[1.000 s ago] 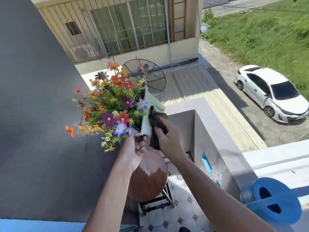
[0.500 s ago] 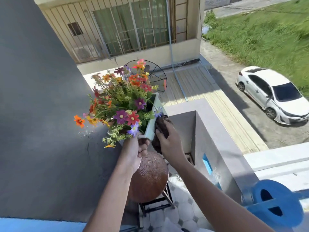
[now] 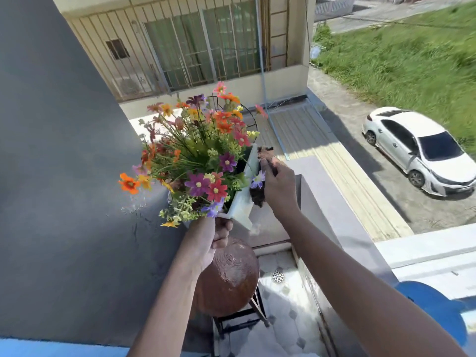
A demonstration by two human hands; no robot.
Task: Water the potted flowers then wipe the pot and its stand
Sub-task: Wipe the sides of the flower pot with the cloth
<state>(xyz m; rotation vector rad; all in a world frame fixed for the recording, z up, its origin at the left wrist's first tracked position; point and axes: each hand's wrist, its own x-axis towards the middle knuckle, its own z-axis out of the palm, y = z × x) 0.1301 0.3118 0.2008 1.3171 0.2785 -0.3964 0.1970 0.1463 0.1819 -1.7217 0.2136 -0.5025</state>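
Note:
A white rectangular pot (image 3: 244, 204) full of many-coloured flowers (image 3: 198, 155) is lifted off its stand and tilted to the left. My left hand (image 3: 208, 243) grips the pot's lower corner from beneath. Against the pot's right side, my right hand (image 3: 279, 186) holds a dark brown cloth (image 3: 260, 191). Below them stands the round brown stool (image 3: 231, 276) with a wet top and dark metal legs.
A grey wall (image 3: 64, 176) rises at the left. A grey parapet (image 3: 332, 202) runs at the right, with a blue watering can (image 3: 435, 307) on the ledge beyond it. The tiled floor has a drain (image 3: 277, 276). A white car is parked far below.
The pot has tipped back from steeply tilted toward upright and risen a little. My right hand with the cloth has slid up along the pot's side.

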